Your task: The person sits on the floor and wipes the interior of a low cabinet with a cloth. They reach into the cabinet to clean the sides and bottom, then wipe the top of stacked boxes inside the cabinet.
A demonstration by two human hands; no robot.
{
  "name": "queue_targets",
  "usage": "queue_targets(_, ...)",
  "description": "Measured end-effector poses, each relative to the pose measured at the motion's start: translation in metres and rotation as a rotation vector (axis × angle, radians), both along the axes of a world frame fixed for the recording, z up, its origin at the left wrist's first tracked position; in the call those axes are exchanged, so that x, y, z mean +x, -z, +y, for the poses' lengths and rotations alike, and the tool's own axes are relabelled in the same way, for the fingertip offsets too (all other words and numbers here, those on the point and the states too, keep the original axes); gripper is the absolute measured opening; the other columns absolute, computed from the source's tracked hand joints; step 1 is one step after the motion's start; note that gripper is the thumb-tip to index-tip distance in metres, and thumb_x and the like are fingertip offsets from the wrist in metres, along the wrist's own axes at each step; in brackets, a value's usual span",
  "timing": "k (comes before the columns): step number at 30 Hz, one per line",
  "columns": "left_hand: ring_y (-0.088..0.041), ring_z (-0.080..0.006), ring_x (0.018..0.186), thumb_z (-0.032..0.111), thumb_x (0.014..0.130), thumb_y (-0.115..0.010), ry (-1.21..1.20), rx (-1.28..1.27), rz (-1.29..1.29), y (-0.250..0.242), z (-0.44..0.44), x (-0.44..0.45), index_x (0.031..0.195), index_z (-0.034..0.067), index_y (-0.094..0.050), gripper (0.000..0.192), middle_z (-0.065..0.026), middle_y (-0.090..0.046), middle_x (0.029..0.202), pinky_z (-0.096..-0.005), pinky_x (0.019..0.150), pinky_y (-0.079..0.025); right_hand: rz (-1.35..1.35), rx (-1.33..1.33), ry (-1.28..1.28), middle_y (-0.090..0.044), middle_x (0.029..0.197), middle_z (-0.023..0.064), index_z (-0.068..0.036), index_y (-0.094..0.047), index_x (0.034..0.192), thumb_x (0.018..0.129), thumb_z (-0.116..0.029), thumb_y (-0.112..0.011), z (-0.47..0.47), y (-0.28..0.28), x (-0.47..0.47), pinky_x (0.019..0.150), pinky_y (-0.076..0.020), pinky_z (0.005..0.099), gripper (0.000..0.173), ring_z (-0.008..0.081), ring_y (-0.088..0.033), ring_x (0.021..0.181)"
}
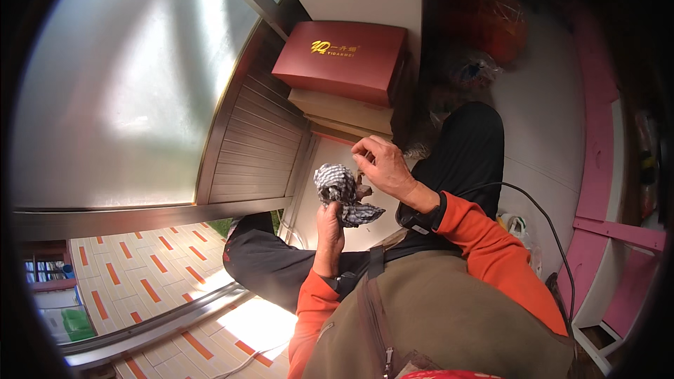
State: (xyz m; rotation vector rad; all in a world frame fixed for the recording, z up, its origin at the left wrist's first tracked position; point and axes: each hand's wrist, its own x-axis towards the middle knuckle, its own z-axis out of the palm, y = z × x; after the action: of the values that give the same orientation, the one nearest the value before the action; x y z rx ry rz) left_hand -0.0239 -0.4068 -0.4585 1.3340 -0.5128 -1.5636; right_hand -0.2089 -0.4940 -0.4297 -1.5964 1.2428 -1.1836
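Observation:
My left hand [330, 231] grips a bunched piece of black-and-white checked cloth [337, 181] in front of my lap. The cloth is gathered at the thumb, with a round puffed part above and a loose end to the right. Small brownish pieces [362, 190], too blurred to name, show at the cloth's right edge. Just above and to the right, apart from the cloth, my right hand [387, 166] is raised. Its fingers are curled, with thumb and forefinger close together. Whether anything thin is pinched there cannot be made out.
A dark red lidded box [342, 66] with gold writing rests on a cardboard box [342, 110] ahead. Left stands a metal-framed frosted door [131, 89]. Plastic bags [476, 71] lie ahead right. A black cable [547, 223] loops beside a pink cabinet [592, 189].

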Motion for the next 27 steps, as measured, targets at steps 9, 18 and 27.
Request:
queue_targets(9,-0.062,-0.0167,0.101,0.001,0.09,-0.059,0.077,-0.134,-0.263,0.026,0.005,-0.011,0.123,0.003,-0.056,0.033,-0.0063,-0.063,0.111,-0.0313,0.086,-0.052,0.102,0.06,-0.191,-0.058,0.124,0.0184,-0.007,-0.049,0.137,0.083,-0.031,-0.076,0.052,0.018,0.041,0.098,-0.0463,0.0459,0.065,0.0369,-0.058,0.114)
queue_targets(18,-0.058,-0.0147,0.102,0.007,0.091,-0.067,0.266,-0.332,-0.469,0.02,0.008,-0.006,0.121,0.001,-0.064,0.03,-0.0054,-0.052,0.112,-0.0281,0.09,-0.048,0.073,-0.316,0.166,-0.06,0.115,0.0186,-0.011,-0.054,0.132,0.07,0.013,-0.059,-0.007,-0.041,-0.005,0.09,-0.0503,0.0454,0.067,0.0421,-0.059,0.109)
queue_targets(27,-0.058,-0.0105,0.065,0.008,0.097,-0.059,0.247,-0.035,-0.178,0.043,0.009,0.008,0.116,0.0,-0.062,0.021,-0.0061,-0.062,0.091,-0.0245,0.058,-0.047,0.902,-0.534,0.181,-0.055,0.123,0.011,-0.018,-0.069,0.115,0.079,-0.003,-0.062,-0.115,-0.082,-0.072,0.088,-0.0521,0.0417,0.04,0.0313,-0.059,0.106)
